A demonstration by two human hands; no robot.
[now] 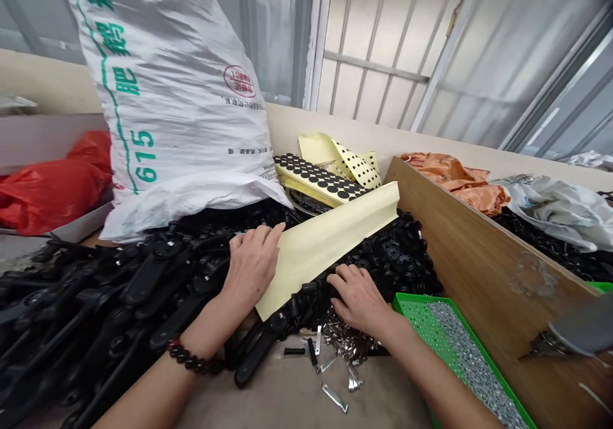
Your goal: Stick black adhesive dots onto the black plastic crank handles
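Note:
A long pale-yellow paper sheet point(330, 237) with a raised fold slants across heaped black plastic parts. My left hand point(253, 263), with a dark bead bracelet at the wrist, lies at its left edge, fingers stretched forward and thumb hidden. My right hand point(358, 296) is below the sheet, fingers bent over small black parts, with a gap between them and the thumb. Close under it lies a pile of small metal clips point(348, 341). Long black arm-shaped parts point(158, 269) fill the left side, and round black parts point(395, 253) lie beyond my right hand.
A large white woven sack point(186, 97) stands behind the heap. Sheets of black round stickers point(320, 177) lie at the back. To the right are a green tray point(407, 304) of small metal pieces, a wooden divider point(460, 256) and a blurred power-driver tip point(541, 343). A red bag point(62, 180) is far left.

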